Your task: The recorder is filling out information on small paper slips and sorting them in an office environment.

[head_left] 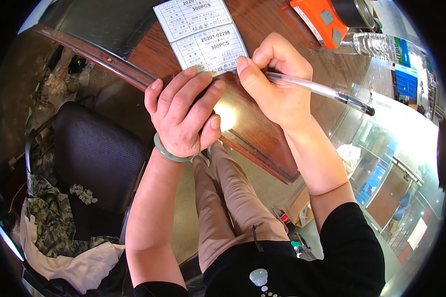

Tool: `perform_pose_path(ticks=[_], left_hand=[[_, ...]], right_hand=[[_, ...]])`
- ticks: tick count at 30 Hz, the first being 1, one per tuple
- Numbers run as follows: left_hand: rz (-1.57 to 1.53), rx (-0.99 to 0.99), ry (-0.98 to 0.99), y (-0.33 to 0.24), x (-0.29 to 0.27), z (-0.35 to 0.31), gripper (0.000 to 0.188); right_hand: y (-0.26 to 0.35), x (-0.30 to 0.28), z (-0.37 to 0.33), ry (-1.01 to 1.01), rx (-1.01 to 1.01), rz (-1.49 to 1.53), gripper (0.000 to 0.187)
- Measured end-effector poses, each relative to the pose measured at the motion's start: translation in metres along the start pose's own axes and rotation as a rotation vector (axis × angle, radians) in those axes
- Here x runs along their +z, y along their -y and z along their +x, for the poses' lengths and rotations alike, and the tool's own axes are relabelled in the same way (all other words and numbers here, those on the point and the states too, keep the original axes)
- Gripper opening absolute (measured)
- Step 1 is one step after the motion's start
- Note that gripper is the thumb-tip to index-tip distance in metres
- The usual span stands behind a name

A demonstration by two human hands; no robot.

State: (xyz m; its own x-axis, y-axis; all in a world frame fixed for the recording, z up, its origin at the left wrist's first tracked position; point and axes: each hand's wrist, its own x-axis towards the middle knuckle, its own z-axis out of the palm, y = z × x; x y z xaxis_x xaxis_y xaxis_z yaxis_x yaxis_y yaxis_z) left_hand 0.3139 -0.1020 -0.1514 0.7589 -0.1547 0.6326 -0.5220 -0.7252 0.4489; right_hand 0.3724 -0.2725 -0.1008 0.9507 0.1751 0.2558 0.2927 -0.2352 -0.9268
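Two joined white paper labels point(210, 47) with printed tables and handwriting lie on the brown wooden table point(262, 133). My right hand point(285, 91) is closed round a clear pen point(327, 87), its tip end by the lower right part of the nearer label. The pen's dark end points away to the right. Stretched and slightly apart, the fingers of my left hand point(183, 111) rest at the lower edge of the same label. A pale green bangle point(169, 151) circles the left wrist.
Beyond my right hand are an orange device point(318, 21), a dark round container point(353, 12) and a clear plastic bottle point(374, 45). A black chair point(99, 153) stands at left, with camouflage cloth point(52, 222) beside it. The table's corner ends near my right forearm.
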Motion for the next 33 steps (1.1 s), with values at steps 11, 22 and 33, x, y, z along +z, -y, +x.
perform_pose_path(ticks=[11, 22, 33], left_hand=[[-0.007, -0.002, -0.006, 0.001, 0.001, -0.001, 0.035], [-0.018, -0.006, 0.089, -0.004, -0.015, 0.009, 0.031], [-0.131, -0.164, 0.164, -0.052, -0.066, 0.006, 0.024]], right_hand=[[-0.003, -0.001, 0.000, 0.002, -0.017, -0.016, 0.031], [0.008, -0.011, 0.007, -0.141, 0.190, 0.403, 0.022], [0.009, -0.034, -0.012, 0.065, -0.031, -0.178, 0.022]])
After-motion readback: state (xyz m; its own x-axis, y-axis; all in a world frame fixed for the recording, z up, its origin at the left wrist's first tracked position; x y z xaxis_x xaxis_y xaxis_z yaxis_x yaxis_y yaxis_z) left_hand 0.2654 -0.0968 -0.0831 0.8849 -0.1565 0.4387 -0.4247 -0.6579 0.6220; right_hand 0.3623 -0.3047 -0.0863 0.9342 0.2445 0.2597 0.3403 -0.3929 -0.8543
